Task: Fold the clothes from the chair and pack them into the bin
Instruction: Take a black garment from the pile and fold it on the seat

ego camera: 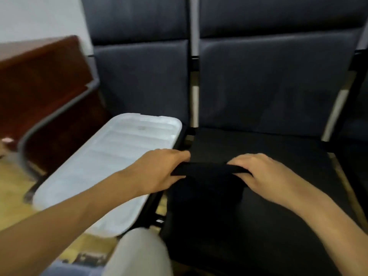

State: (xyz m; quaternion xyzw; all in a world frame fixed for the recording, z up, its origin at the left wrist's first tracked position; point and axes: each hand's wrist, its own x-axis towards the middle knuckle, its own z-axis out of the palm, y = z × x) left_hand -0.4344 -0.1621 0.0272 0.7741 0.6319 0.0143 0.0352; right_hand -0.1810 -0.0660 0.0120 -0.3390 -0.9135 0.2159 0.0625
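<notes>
Nearest me, both forearms reach over the dark chair seat (278, 196): my left hand (159, 170) and right hand (258, 174) each pinch one end of a black garment (207, 176), its folded edge running left–right between them; the white bin (107, 166) lies just beside my left hand.

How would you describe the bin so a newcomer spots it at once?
Find the row of dark blue chairs. On the leftmost seat, beside the left hand, lies the bin: a long, shallow white plastic tub with rounded corners, the only pale object among dark upholstery and black cloth.
</notes>
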